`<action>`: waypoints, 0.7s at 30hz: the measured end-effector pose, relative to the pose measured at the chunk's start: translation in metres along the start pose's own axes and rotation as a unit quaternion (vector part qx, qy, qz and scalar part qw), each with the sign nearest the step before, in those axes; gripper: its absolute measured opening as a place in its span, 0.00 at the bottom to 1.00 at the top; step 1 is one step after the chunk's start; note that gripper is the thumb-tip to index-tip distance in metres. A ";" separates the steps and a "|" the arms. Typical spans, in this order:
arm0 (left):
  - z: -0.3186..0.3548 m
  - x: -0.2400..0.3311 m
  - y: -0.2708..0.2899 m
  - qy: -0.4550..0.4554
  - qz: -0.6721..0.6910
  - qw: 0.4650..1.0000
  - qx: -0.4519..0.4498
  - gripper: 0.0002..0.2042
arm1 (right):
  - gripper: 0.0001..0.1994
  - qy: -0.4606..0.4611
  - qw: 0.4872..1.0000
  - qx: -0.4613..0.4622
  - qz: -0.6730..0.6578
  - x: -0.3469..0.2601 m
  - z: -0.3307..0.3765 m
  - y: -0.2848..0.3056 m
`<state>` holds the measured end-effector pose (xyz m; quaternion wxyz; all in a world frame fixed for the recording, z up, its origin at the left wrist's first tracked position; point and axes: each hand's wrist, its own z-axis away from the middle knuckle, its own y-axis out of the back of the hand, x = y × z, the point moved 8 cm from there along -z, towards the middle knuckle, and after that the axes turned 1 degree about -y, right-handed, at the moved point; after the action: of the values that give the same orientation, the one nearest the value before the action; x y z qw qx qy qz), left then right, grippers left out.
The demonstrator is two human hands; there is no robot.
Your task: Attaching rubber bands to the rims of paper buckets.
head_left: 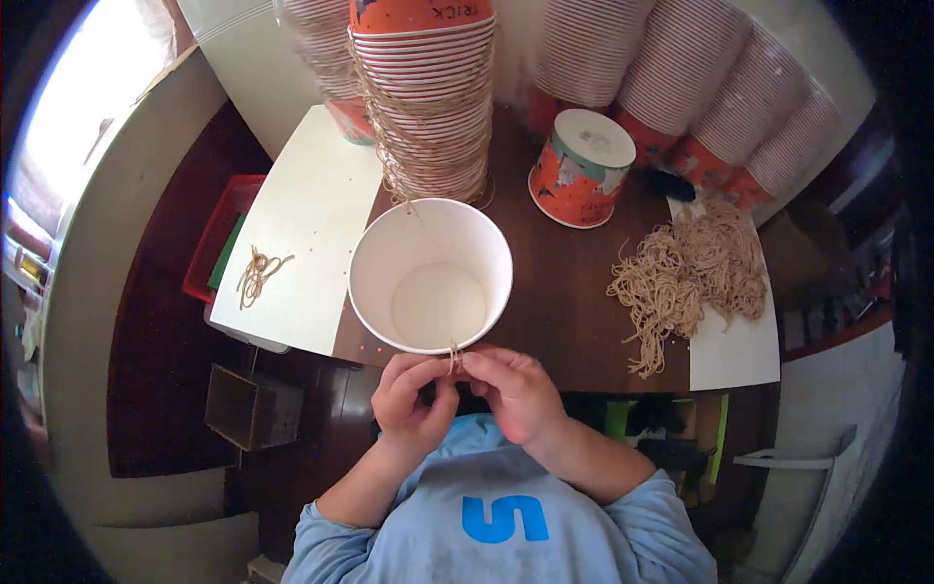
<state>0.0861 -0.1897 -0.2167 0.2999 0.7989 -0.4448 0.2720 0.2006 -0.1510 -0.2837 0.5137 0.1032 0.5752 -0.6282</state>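
A white-lined paper bucket (pixel 430 277) stands mouth up at the near edge of the table. A short tan cord (pixel 454 352) passes over its near rim, and another strand lies inside against the far wall. My left hand (pixel 413 394) is closed, thumb and forefinger pinching the cord just outside the rim. Close beside it, my right hand (pixel 516 391) also pinches the cord, fingertips nearly touching the left ones. The exact shape of the cord between the fingers is too small to make out.
Behind the bucket rises a tall stack of nested buckets (pixel 433 117) with cords hanging from them. An upturned orange bucket (pixel 582 170) stands right of it. A heap of tan cords (pixel 696 268) lies at the right, a few loose cords (pixel 258 275) at the left. More bucket stacks (pixel 681 68) line the back.
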 end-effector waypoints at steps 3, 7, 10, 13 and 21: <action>-0.005 0.006 -0.002 0.006 0.013 1.000 0.004 0.11 | 0.08 0.009 1.000 0.015 -0.004 0.004 0.001 0.004; -0.002 0.004 -0.003 -0.018 -0.030 0.999 0.009 0.11 | 0.08 0.034 0.999 0.016 0.017 0.000 0.001 0.006; -0.001 0.004 -0.003 -0.026 -0.059 0.998 0.006 0.10 | 0.09 0.042 0.999 0.020 0.003 -0.006 0.001 0.002; 0.003 -0.001 -0.004 0.005 -0.014 1.000 -0.005 0.09 | 0.10 0.029 1.000 0.014 0.000 -0.006 -0.002 0.000; 0.019 -0.031 0.002 0.211 0.186 0.959 0.039 0.06 | 0.09 0.008 0.998 0.022 -0.061 -0.011 -0.010 0.011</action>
<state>0.0734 -0.1874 -0.2505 0.3001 0.6373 -0.5011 0.5027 0.2097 -0.1349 -0.2855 0.4669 0.0840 0.5711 -0.6699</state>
